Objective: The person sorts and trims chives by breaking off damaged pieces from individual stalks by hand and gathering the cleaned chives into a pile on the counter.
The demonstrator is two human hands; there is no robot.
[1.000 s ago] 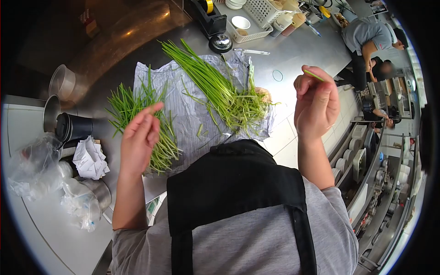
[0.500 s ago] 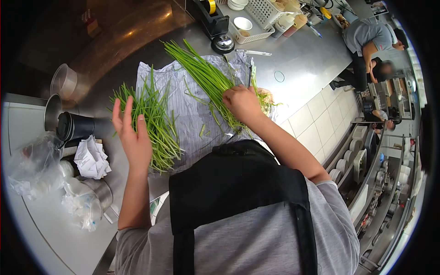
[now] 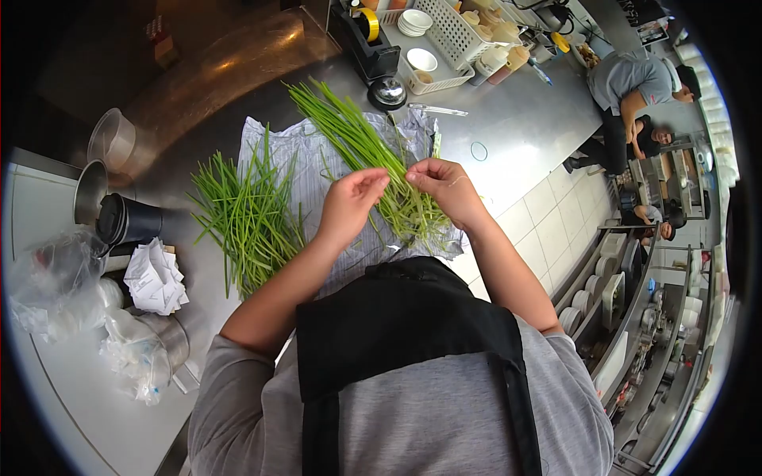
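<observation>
A large bundle of long green chives (image 3: 341,131) lies slanted on crumpled newspaper (image 3: 274,151), its pale stem ends toward my apron. Over its lower half my left hand (image 3: 353,205) is closed in a pinch, palm partly turned up. Close by on the right, my right hand (image 3: 447,190) pinches with thumb and forefinger, and a thin pale strand lies across it. The two sets of fingertips nearly meet above the stems; whatever is between them is too small to make out. A looser pile of chives (image 3: 246,218) rests left of my left forearm.
A call bell (image 3: 387,93), a pen (image 3: 438,109) and a green rubber band (image 3: 479,151) are on the steel counter. White baskets (image 3: 436,77) stand behind. Crumpled paper (image 3: 155,278) and a dark cup (image 3: 131,218) are at left. People (image 3: 635,83) are at the far right.
My left hand has moved right, from the loose pile to the bundle, and closed into a pinch. My right hand has shifted slightly right and turned toward it.
</observation>
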